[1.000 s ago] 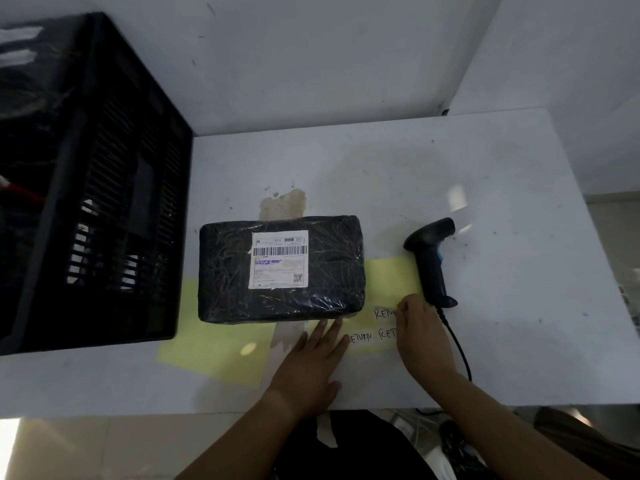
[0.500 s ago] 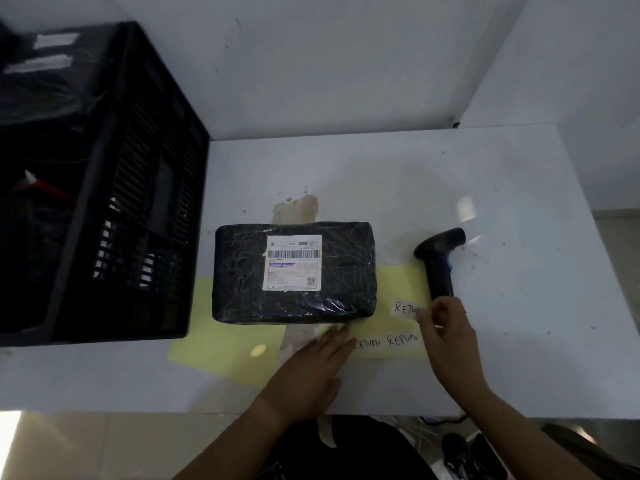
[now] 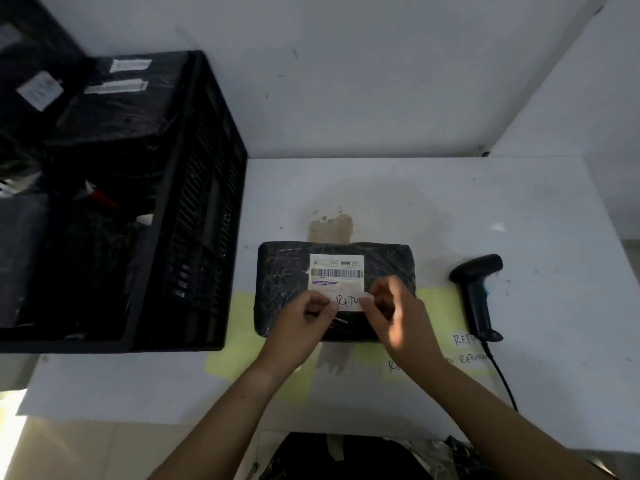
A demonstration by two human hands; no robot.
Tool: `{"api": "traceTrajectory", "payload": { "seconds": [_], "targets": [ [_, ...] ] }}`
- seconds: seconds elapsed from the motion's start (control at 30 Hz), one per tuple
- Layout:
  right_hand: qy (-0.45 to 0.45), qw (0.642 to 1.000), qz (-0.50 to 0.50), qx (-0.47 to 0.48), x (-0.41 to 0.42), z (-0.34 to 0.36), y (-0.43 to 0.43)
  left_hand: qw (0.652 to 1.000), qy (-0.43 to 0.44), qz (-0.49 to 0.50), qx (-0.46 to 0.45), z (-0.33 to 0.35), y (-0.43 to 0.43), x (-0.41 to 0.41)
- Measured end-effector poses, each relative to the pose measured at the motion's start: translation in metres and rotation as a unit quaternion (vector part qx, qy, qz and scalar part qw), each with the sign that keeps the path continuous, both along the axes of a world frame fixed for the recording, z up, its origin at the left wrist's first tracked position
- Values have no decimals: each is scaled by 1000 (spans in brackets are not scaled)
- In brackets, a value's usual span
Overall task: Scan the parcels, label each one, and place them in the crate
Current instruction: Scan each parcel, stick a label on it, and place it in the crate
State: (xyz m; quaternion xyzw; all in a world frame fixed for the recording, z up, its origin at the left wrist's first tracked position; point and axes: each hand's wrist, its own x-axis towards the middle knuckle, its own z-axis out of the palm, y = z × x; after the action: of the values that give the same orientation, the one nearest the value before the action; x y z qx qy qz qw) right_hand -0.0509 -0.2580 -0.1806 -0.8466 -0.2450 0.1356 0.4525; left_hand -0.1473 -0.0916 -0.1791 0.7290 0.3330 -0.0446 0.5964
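Head cam: parcel (image 3: pixel 284 271) lies flat on table (image 3: pixel 450 202), just right of crate (image 3: pixel 194 202), barcode label (image 3: pixel 336 270) facing up; both hands work over its top. I see left hand (image 3: pixel 304 317) pinching the left end of the RETURN sticker (image 3: pixel 348 302); right hand (image 3: pixel 398 313) pinches the right end; held taut btw them, prob. so it goes down flat w/o creases; it sits just under the barcode, I'd guess so the code stays readable; can't tell if it's stuck down yet. Scanner (image 3: pixel 476 289) rests on table to the right, cable (image 3: pixel 502 379) trailing toward me; spare stickers (image 3: pixel 465 339) wait on yellow sheet (image 3: pixel 441 306) by its base, handy for next pcs. Crate already holds other parcels (image 3: pixel 104 109); this one isn't in yet; labelling step, I judge.
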Motion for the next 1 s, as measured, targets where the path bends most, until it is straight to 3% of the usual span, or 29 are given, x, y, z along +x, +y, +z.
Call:
{"api": "traceTrajectory", "payload": {
  "seconds": [0.2, 0.3, 0.43, 0.5, 0.73, 1.0],
  "targets": [
    [60, 997, -38, -22, -7, -8, 31, 998, 29, -42, 43, -8, 24, 15],
    [58, 996, -44, -45, -10, -10, 41, 988, 24, -89, 126, -9, 29, 14],
    [29, 990, -31, -133, -10, -17, 45, 918, 1, -178, 354, -21, 37, 11],
    [-1, 986, -29, -164, -10, -20, 46, 890, -21, -199, 410, -26, 39, 11],
    [-110, 968, -37, -221, -8, -25, 54, 865, -50, -215, 450, -36, 42, 14],
    [-111, 967, -67, -221, -7, -36, 52, 853, -78, -212, 470, -44, 44, 18]
  ]
}}
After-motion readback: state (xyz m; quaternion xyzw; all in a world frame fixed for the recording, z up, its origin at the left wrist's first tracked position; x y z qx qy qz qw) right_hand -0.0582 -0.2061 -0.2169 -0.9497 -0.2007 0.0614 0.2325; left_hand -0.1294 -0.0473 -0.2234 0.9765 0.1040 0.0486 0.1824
